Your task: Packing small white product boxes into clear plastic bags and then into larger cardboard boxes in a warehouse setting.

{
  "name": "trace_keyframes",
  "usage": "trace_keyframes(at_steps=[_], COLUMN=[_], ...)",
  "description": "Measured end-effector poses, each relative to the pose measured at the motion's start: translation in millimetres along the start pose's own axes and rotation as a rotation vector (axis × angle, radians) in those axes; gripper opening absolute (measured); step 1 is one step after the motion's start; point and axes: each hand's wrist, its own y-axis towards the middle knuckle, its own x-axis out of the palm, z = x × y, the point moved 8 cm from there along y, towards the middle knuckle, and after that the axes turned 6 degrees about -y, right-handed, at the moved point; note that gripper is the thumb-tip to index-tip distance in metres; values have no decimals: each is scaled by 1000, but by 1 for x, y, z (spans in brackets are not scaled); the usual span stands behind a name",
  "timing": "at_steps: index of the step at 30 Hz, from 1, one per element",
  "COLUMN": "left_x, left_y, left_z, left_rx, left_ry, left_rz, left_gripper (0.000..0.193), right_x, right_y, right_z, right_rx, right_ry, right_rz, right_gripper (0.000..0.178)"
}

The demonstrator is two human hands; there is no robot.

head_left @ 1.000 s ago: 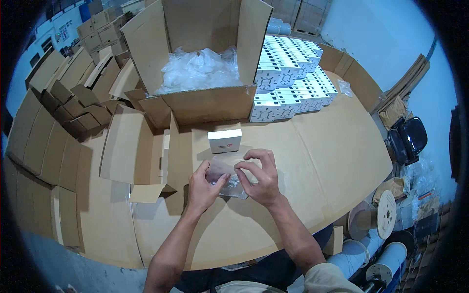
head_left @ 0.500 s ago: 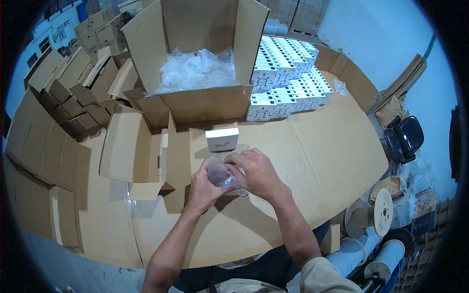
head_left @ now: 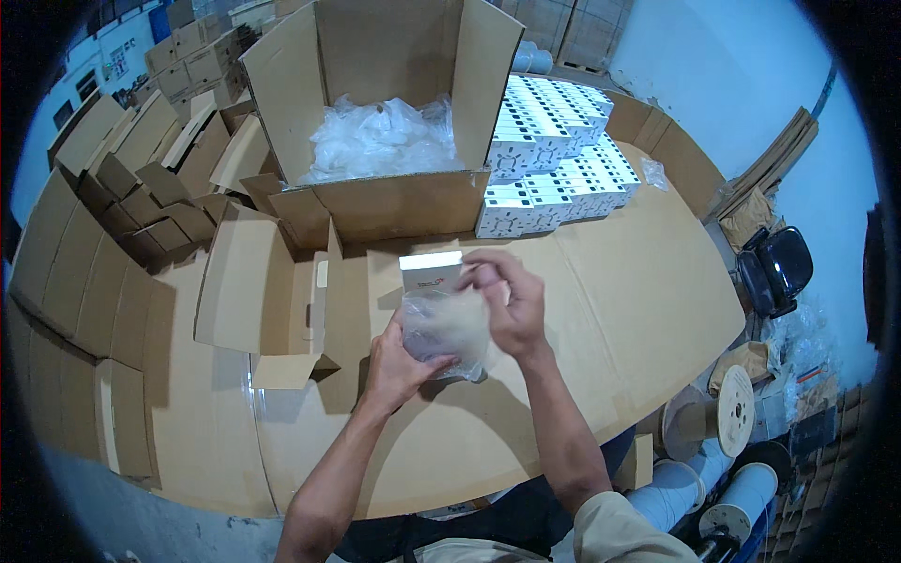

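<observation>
clear bag in the grip of the left hand, right hand alongside, grip unclear from blur

Two hands, one held bag, one lone white box.

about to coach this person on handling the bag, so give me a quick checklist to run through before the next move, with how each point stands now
1. Left hand has hold of the clear plastic bag: ok, thumb across its lower part.
2. Right hand has hold of the bag: cannot tell, its fingers are blurred near the upper right edge.
3. Bag mouth open: cannot tell, the clear film hides its edges.
4. Small white box on the table: ok, just beyond the bag.
5. Large carton open at the top: ok, crumpled clear plastic shows inside.
</observation>
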Motion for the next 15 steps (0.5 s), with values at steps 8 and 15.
trace_keyframes(at_steps=[8, 15], left_x=[-6, -7], left_y=[1, 1], left_z=[-2, -4], left_rx=[-19, -31], left_ry=[-3, 3], left_rz=[39, 55], left_gripper=[82, 83], right_x=[9, 40], right_y=[2, -10], right_z=[80, 101], right_rx=[187, 320], right_ry=[356, 415], right_rz=[-109, -201], right_gripper=[37, 36])
